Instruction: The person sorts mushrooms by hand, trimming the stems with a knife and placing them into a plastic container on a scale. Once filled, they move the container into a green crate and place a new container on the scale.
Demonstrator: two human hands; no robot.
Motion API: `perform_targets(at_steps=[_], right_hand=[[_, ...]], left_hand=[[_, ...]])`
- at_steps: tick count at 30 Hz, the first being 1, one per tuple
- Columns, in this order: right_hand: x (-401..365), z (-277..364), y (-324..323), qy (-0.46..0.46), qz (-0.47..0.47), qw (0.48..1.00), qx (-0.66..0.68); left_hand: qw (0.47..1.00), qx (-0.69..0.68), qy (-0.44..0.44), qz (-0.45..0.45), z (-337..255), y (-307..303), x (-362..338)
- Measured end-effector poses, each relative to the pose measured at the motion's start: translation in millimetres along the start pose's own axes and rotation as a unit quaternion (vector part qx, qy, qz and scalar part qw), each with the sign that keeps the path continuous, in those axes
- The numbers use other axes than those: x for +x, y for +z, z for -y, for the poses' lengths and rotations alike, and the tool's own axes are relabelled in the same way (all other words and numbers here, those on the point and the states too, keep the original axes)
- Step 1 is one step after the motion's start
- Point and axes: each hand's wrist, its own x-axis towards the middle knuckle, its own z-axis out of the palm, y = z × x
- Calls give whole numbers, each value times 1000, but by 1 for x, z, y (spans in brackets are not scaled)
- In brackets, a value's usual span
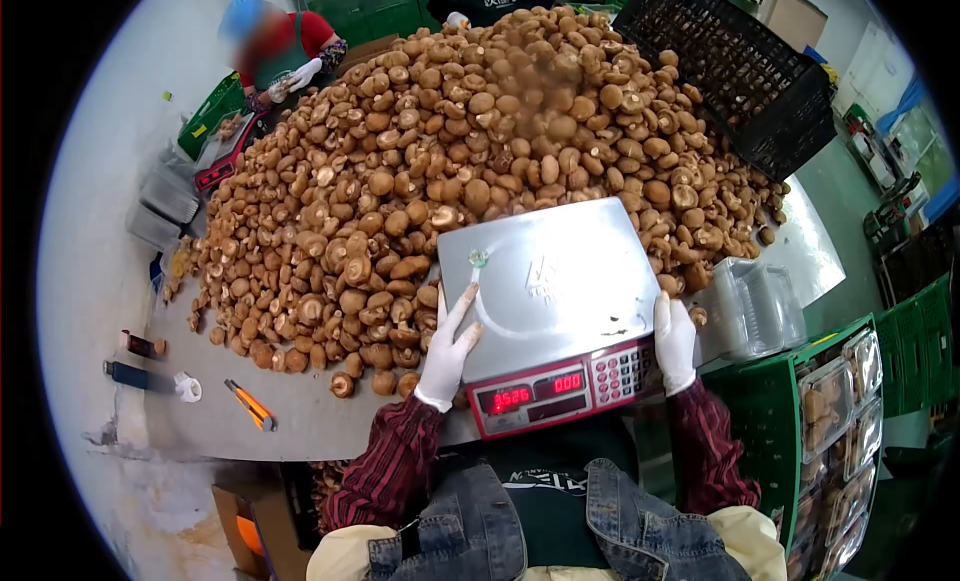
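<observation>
- One grey desk (330, 431) carries nearly everything in front of the wearer.
- Hundreds of brown mushrooms (400, 161) lie heaped across it, behind and beside the scale.
- A green crate (770, 411) stands at the right, with packed clear packs along its side.
- A black crate (800, 131) sits tilted at the far right of the heap.
- The silver-topped scale (555, 281) lies between the two gloved hands, its red front towards the wearer and jutting past the desk's near edge; red digits are lit, the right-hand window showing 0.00.
- Clear trays (757, 311) are stacked right of the scale, just beyond the right hand.
- The left hand (445, 356) is at the scale's left edge, thumb and forefinger apart and lying on the plate; the right hand (676, 343) lies along the right edge, fingers close together. Whether either is clamped underneath, I cannot tell.
- An orange cutter (250, 406) lies at the desk's left.
- A white roll (187, 386) is near the cutter.
- A small green mark (478, 258) shows on the plate, just past the left forefinger.
</observation>
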Motion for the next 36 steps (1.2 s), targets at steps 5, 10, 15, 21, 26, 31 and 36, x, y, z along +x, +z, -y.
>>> perform_targets(at_steps=[5, 10, 15, 21, 26, 31, 36], right_hand=[[-7, 12, -18, 26, 68, 997, -29], [35, -3, -70, -77, -158, 955, -238], [45, -58, -86, -56, -154, 924, -345], [33, -72, -97, 72, -46, 973, -216], [32, -80, -109, 72, -18, 980, -185], [42, -80, -112, 230, -19, 967, -111], [38, -90, -91, 95, -195, 901, -376]], left_hand=[[1000, 6, -4, -7, -6, -5, 0], [911, 350, 206, -73, -43, -22, 69], [833, 474, 271, 86, -32, -11, 214], [824, 533, 85, 173, 2, 0, 296], [889, 420, 139, 119, 25, -25, 302], [941, 316, 106, 64, 14, -35, 295], [974, -186, -44, 120, -29, -64, 251]])
